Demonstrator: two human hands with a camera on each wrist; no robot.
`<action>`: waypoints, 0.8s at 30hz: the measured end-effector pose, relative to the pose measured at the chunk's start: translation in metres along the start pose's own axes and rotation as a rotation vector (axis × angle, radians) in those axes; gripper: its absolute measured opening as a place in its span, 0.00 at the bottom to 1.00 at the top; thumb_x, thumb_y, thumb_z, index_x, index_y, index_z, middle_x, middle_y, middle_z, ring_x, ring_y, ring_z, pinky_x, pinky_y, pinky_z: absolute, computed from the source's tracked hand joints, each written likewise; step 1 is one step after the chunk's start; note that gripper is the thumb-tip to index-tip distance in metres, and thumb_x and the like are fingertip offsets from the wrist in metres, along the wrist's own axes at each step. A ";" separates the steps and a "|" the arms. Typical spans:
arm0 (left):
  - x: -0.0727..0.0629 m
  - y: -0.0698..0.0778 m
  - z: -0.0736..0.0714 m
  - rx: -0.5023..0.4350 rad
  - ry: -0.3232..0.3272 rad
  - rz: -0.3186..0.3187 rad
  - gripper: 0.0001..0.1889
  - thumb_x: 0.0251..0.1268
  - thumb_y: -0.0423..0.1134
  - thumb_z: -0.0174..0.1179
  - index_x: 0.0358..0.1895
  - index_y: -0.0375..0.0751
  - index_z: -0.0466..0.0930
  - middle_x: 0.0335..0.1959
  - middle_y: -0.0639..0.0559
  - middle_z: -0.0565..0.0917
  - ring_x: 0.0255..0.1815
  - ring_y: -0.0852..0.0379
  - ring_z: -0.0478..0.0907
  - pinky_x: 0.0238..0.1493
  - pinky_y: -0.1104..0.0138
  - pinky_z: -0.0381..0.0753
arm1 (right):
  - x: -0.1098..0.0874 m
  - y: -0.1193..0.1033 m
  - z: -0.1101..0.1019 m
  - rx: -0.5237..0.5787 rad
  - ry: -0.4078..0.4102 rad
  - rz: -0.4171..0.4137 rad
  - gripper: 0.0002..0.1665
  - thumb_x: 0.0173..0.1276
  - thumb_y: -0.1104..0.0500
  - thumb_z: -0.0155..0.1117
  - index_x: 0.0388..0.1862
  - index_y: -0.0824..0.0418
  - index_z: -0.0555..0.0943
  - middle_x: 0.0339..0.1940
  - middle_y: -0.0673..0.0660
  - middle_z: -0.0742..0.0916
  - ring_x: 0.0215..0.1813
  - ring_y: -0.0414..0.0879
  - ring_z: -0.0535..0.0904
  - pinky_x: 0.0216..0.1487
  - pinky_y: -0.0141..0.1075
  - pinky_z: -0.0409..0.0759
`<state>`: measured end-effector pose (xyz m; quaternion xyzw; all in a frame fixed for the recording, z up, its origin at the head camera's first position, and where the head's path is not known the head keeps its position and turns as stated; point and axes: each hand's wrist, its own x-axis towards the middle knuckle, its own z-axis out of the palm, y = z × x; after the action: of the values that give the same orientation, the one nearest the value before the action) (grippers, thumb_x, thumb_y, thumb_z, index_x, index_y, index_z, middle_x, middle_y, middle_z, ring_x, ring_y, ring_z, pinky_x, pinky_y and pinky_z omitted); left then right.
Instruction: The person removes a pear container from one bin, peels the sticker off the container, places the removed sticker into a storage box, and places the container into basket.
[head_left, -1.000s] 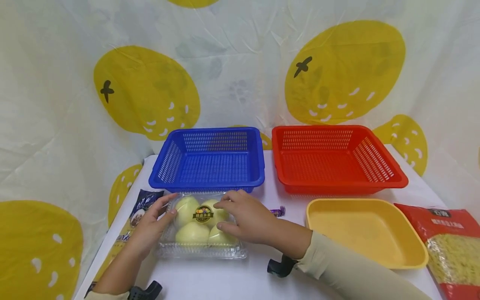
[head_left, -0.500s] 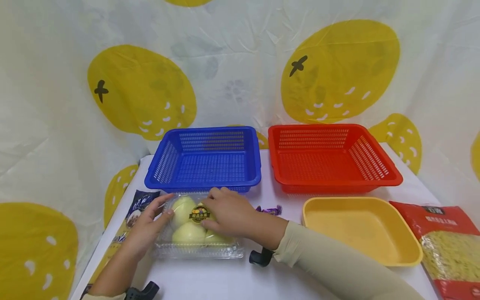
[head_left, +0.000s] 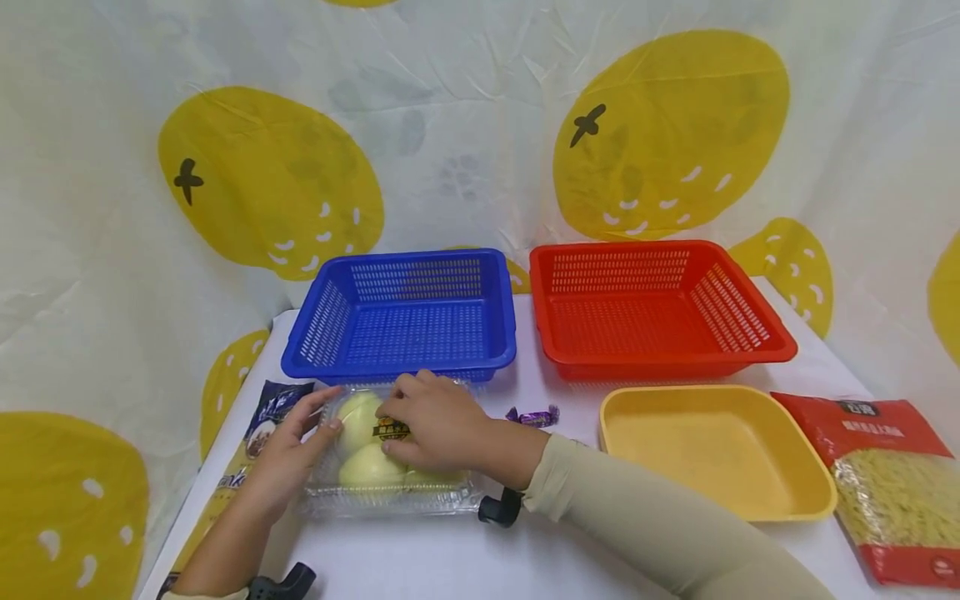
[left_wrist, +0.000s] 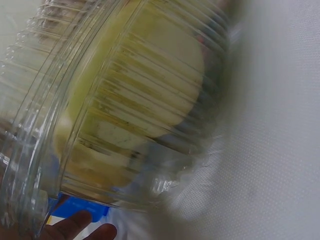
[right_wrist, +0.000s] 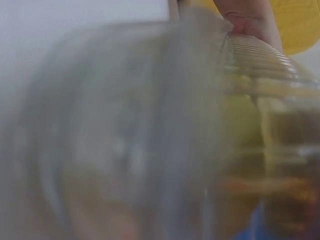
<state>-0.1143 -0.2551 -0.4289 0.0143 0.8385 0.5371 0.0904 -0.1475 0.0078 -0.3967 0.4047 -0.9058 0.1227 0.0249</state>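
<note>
A clear plastic clamshell box [head_left: 352, 496] of several pale yellow-green round fruits [head_left: 371, 467] lies on the white table, just in front of the blue basket. My left hand [head_left: 288, 450] touches the box's left side, its thumb by the lid's edge and its fingers reaching along the side. Over the lid is my right hand [head_left: 438, 425], with bent fingers on or just above it, covering part of the dark label [head_left: 390, 427]. The left wrist view looks through the ribbed box wall at a fruit [left_wrist: 155, 65]; the right wrist view is largely blurred by the box.
A blue basket [head_left: 397, 372] and a red basket [head_left: 667, 363] stand at the back. To the right are a yellow tray [head_left: 712, 442] and a red bag of yellow pieces [head_left: 892, 492]. A purple-wrapped candy [head_left: 534, 417] lies mid-table; a blue-and-gold bag [head_left: 262, 421] is at left.
My right hand has moved left across the lid, from its right part to over the label. The left hand stays at the box's left side. The head view has shifted slightly.
</note>
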 end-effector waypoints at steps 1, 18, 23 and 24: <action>0.000 0.000 0.000 0.002 0.000 0.000 0.28 0.88 0.44 0.53 0.84 0.53 0.60 0.87 0.42 0.54 0.85 0.26 0.48 0.74 0.27 0.59 | 0.001 0.000 0.001 0.010 0.012 -0.005 0.23 0.78 0.40 0.62 0.65 0.45 0.86 0.57 0.47 0.84 0.52 0.43 0.75 0.51 0.37 0.77; 0.000 0.001 0.000 0.009 -0.004 -0.007 0.29 0.88 0.46 0.53 0.84 0.53 0.60 0.87 0.41 0.53 0.84 0.26 0.50 0.72 0.25 0.59 | 0.004 0.002 0.002 0.130 0.120 0.037 0.15 0.79 0.58 0.67 0.53 0.40 0.93 0.48 0.42 0.90 0.51 0.40 0.83 0.52 0.34 0.81; 0.000 0.002 -0.001 0.015 -0.006 0.010 0.29 0.88 0.45 0.53 0.84 0.52 0.60 0.87 0.40 0.53 0.84 0.25 0.50 0.71 0.24 0.59 | 0.005 0.005 -0.003 0.203 0.103 0.021 0.13 0.79 0.57 0.67 0.52 0.42 0.94 0.48 0.42 0.90 0.52 0.40 0.84 0.55 0.32 0.81; 0.001 0.002 -0.001 0.017 -0.008 0.015 0.29 0.88 0.45 0.53 0.84 0.51 0.60 0.87 0.40 0.53 0.84 0.25 0.50 0.71 0.24 0.60 | 0.005 0.005 -0.005 0.219 0.096 0.020 0.12 0.79 0.57 0.67 0.52 0.43 0.94 0.47 0.42 0.90 0.52 0.40 0.84 0.55 0.32 0.81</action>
<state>-0.1154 -0.2550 -0.4267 0.0234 0.8425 0.5306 0.0897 -0.1548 0.0089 -0.3924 0.3897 -0.8888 0.2404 0.0227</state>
